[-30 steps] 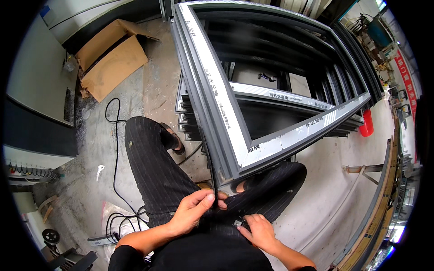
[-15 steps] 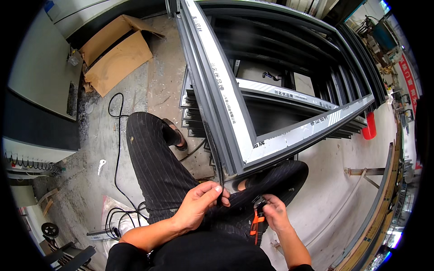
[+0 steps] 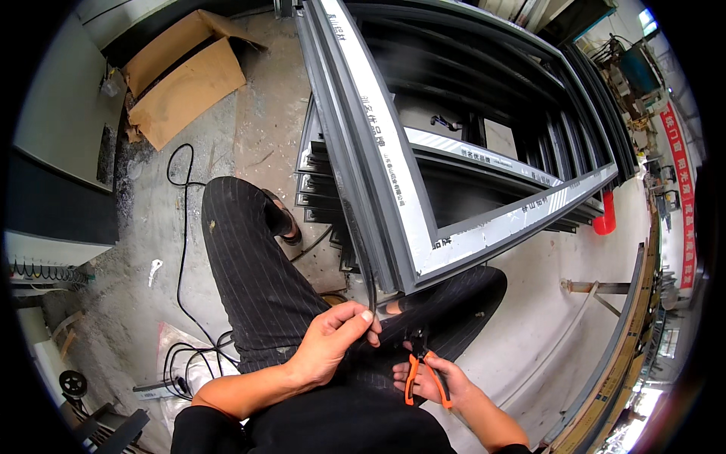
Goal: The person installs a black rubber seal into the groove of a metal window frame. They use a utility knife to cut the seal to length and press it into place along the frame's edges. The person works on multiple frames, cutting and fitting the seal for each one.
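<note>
My left hand (image 3: 333, 340) pinches a thin black rubber strip (image 3: 370, 286) between thumb and fingers. The strip runs up along the outer side of a dark metal window frame (image 3: 408, 227), which has white protective film on its face. My right hand (image 3: 448, 378) holds a pair of pliers (image 3: 420, 352) with orange and black handles, spread apart. Their dark jaws point up, a little right of my left hand and apart from the strip. The jaw tips are hard to make out against my dark striped trousers.
More dark frames (image 3: 321, 181) are stacked beneath the top one. An open cardboard box (image 3: 193, 94) lies at the far left, and a black cable (image 3: 181, 261) loops across the floor. A red object (image 3: 605, 214) stands beyond the frame at right. Long profiles (image 3: 616, 363) line the right side.
My right hand has turned and moved left, and the pliers now point upward with their handles spread. The left hand keeps its pinch on the strip. The view has shifted slightly.
</note>
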`<state>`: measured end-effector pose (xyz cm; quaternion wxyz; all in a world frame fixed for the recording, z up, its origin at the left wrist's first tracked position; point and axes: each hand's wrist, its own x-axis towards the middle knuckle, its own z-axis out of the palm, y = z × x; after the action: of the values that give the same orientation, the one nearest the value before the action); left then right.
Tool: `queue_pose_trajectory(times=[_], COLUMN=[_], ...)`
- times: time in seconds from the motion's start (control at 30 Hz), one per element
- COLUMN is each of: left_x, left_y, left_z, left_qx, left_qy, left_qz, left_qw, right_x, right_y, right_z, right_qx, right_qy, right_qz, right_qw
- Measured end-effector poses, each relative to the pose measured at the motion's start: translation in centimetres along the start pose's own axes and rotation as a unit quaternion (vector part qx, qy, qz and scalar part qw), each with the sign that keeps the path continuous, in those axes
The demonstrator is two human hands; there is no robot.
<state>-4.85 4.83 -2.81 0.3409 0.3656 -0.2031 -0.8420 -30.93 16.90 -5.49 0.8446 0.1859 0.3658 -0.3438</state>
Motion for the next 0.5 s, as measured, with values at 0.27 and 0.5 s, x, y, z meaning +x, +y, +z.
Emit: queue_pose_trajectory(times=[0.27,0.5], left_x=[-1.0,-2.1], left_y=[0.5,1.8], left_z=[-0.3,-1.5], left_qx=[0.077,0.293], left_qy=[0.01,0.032], left_qz=[0.054,0.18], left_qw=[0.996,0.938], right_x=[-2.6,-0.6], right_y=[-3.7,-4.8], right_z=[11.4,17.5], right_qx=[-0.593,-0.84], right_qy=[-0.002,-0.035], right_qz=[-0.066,-0.16], right_qw=[0.802,0.518])
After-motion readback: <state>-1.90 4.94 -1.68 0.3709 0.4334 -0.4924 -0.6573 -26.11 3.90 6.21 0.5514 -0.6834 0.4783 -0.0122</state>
